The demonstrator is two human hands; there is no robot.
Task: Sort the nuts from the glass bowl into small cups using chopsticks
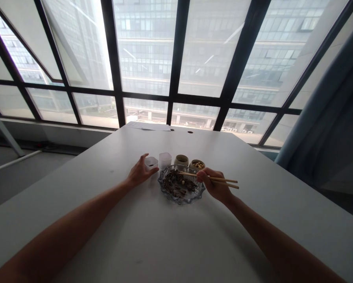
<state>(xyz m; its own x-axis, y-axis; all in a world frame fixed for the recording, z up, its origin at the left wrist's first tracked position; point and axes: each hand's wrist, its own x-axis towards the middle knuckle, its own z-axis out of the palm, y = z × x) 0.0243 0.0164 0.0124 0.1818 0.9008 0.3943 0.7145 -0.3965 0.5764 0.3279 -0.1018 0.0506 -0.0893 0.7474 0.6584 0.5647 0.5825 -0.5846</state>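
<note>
My left hand (139, 172) is curled around a small white plastic cup (151, 162) with a little dark matter inside. In my right hand (214, 184) is a pair of wooden chopsticks (223, 181), their tips over a clear glass bowl (180, 201) with a scalloped rim. Dark striped sunflower seeds (170, 182) lie in the bowl, with one pale round piece (183, 182) among them. I cannot make out whether the tips grip a seed. Behind the bowl stand a second white cup (165, 158), a greenish round pot (181, 159), and another pot (197, 162) holding tan nuts.
Everything stands on a long white table (176, 243). White paper (149, 126) lies at its far end, near two dark holes. Tall black-framed windows (174, 70) rise beyond, and a blue curtain (324, 106) hangs at the right.
</note>
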